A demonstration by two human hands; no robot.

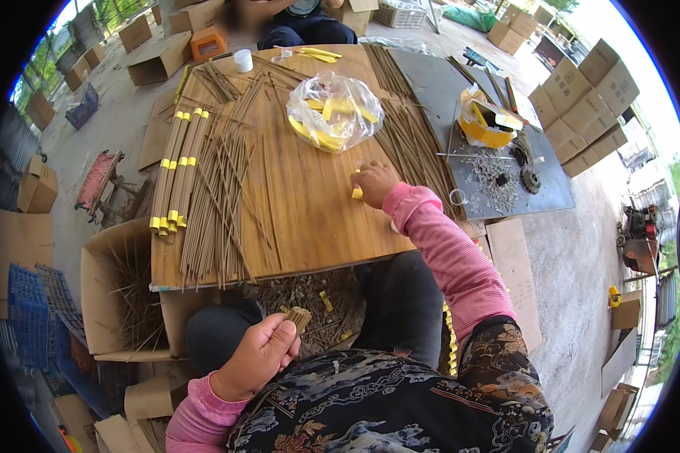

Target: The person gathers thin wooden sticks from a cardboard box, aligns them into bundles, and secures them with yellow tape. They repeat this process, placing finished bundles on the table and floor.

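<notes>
Close to my lap, my left hand (261,351) is wrapped round a bundle of thin brown incense sticks (301,319), whose ends poke out above the thumb. My right hand (375,183) reaches over the right part of the wooden table (317,226), with its fingers closed at a small yellow paper band (357,193). A clear plastic bag (336,112) with yellow strips inside lies just beyond it. Loose incense sticks (215,204) are spread over the table's left side. Beside them lie several finished bundles (175,170) wrapped with yellow bands.
More loose sticks (408,136) line the table's right side. On the grey board (544,189) are a yellow box (483,132) and pale scraps. A cardboard box (121,302) with sticks stands at my left. Across the table sits another person (306,30).
</notes>
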